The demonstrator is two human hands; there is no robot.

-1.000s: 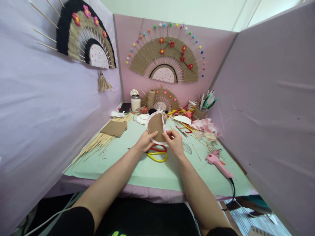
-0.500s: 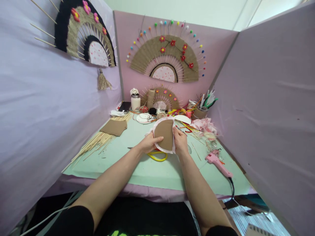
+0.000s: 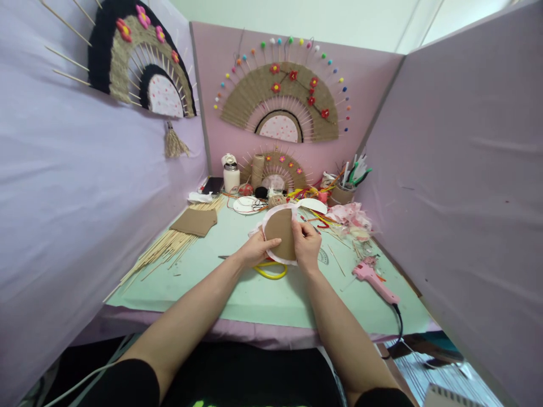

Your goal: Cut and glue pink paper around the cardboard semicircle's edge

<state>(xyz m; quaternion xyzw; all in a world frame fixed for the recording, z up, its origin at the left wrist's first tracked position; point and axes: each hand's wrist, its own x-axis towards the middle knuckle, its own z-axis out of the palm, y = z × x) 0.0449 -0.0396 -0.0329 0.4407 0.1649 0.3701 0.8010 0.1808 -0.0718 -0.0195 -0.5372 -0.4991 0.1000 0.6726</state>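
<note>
Brown cardboard, cut as a half-disc (image 3: 280, 229) with a pale pink-and-white border (image 3: 285, 262) around it, is what we hold up over the mint-green worktop (image 3: 271, 302). Our left hand (image 3: 257, 249) grasps its curved side, thumb laid flat across the brown face, while our right hand (image 3: 307, 243) pinches its straight side with curled fingers. Just below the half-disc, partly covered by it and by our left hand, we see the scissors (image 3: 271, 276), with a yellow loop and a bit of red showing. Left of the half-disc, a flat cardboard piece (image 3: 193, 221) lies on a spread of thin wooden sticks (image 3: 161, 254). Right of it, beyond our right hand, are a clear protractor (image 3: 323, 255) and, farther off, a pink glue gun (image 3: 377, 282) with a black cord. Behind the half-disc, to its left, we have a round white piece (image 3: 245, 206); to its right, a white half-round piece (image 3: 313, 204) and crumpled pink cloth (image 3: 350, 215). Farther back stand a white bottle (image 3: 231, 178), a twine spool (image 3: 257, 169) and a small fan (image 3: 275, 164), and above them a large fan (image 3: 250, 93) with red flowers hangs on the pink panel (image 3: 365, 85).
</note>
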